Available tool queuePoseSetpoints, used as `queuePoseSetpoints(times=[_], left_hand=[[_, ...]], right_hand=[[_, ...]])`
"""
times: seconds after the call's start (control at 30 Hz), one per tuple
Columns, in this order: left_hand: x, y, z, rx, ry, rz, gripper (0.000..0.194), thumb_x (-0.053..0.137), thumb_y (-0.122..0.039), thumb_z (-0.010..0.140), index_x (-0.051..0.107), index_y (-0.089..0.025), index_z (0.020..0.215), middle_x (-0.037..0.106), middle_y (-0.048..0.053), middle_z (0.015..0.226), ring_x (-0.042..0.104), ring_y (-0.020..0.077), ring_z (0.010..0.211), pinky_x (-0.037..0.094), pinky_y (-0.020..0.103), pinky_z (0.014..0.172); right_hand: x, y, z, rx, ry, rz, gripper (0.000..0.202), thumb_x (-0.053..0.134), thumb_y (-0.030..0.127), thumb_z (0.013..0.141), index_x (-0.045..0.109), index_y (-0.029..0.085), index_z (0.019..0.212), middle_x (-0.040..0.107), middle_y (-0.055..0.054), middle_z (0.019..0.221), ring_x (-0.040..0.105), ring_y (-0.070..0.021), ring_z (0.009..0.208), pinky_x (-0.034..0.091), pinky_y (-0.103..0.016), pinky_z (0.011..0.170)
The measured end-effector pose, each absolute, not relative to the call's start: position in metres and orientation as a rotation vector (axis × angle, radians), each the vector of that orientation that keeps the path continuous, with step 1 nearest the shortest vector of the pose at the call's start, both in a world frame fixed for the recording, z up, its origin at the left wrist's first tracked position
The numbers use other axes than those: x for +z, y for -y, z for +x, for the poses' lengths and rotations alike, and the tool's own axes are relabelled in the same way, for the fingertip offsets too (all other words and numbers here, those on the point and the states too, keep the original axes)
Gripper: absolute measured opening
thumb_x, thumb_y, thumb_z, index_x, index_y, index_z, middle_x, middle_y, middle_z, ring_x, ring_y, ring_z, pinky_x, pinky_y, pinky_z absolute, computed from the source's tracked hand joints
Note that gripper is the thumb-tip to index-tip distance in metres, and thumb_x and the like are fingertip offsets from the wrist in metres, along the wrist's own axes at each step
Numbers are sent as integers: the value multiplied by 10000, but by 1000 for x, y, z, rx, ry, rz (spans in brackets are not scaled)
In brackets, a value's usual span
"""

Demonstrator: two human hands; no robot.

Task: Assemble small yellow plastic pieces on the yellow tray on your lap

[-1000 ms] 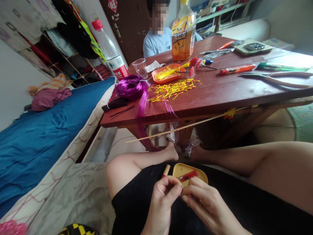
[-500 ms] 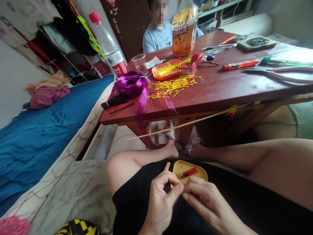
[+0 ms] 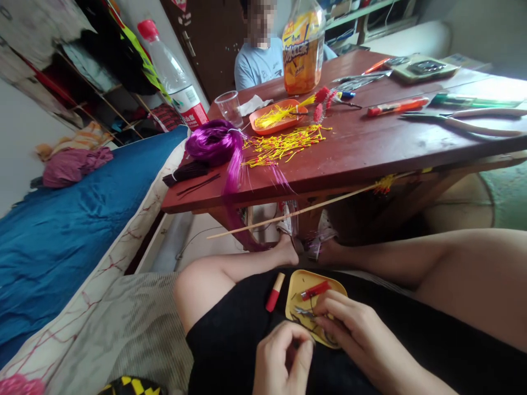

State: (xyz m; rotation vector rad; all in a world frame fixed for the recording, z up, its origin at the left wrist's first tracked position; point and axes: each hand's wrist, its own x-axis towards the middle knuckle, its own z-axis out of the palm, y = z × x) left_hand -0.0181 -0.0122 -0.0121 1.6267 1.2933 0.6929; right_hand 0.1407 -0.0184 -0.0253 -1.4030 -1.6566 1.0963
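My left hand [image 3: 284, 356] hovers low over my lap, thumb and forefinger pinched together. Whatever they hold, if anything, is too small to make out. At the right side of a yellow tray [image 3: 293, 281] on my lap, my right hand [image 3: 349, 323] has its fingers closed at the dark handle end of small scissors [image 3: 303, 312], whose silver blades point left. A red lighter [image 3: 316, 290] lies in the tray above them, among small dark bits. Left of the tray rests a red and tan tube [image 3: 274, 293].
A thin wooden stick [image 3: 288, 213] juts along the edge of the red table [image 3: 346, 159]. On the table are purple thread [image 3: 216, 142], yellow stamens [image 3: 288, 144], pliers [image 3: 465, 118], and bottles [image 3: 303, 52]. Someone in a blue shirt [image 3: 257, 66] sits behind it.
My hands have parted. The right has moved over the tray to the scissors; the left has dropped slightly, still pinched. The tube and more of the tray now show.
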Motion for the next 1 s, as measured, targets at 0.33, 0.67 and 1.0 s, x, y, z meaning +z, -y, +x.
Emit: queuePoseSetpoints(times=[0.33, 0.67, 1.0], left_hand=[[3, -2, -12, 506, -1305, 1934, 200, 441, -193, 851, 507, -184, 662, 575, 6, 631, 551, 140, 579, 396, 208, 541], [-5, 2, -6, 690, -1338, 1757, 248, 463, -260, 845, 472, -179, 611, 450, -32, 565, 422, 104, 505, 317, 190, 485], [-5, 4, -4, 644, -1297, 1388, 278, 472, -373, 833, 458, -178, 636, 346, -49, 559, 313, 101, 521, 261, 212, 494]], right_hand=[[-21, 24, 139, 1283, 1648, -1486, 142, 458, 232, 855, 582, 194, 798, 615, 6, 672, 537, -125, 584, 383, -203, 553], [-10, 21, 142, 1335, 1541, -1524, 249, 404, 281, 841, 539, 172, 662, 481, 15, 554, 404, -113, 517, 300, -215, 493], [-21, 24, 149, 1550, 1273, -1360, 258, 484, 366, 828, 555, 152, 702, 500, 3, 617, 407, -120, 581, 320, -225, 532]])
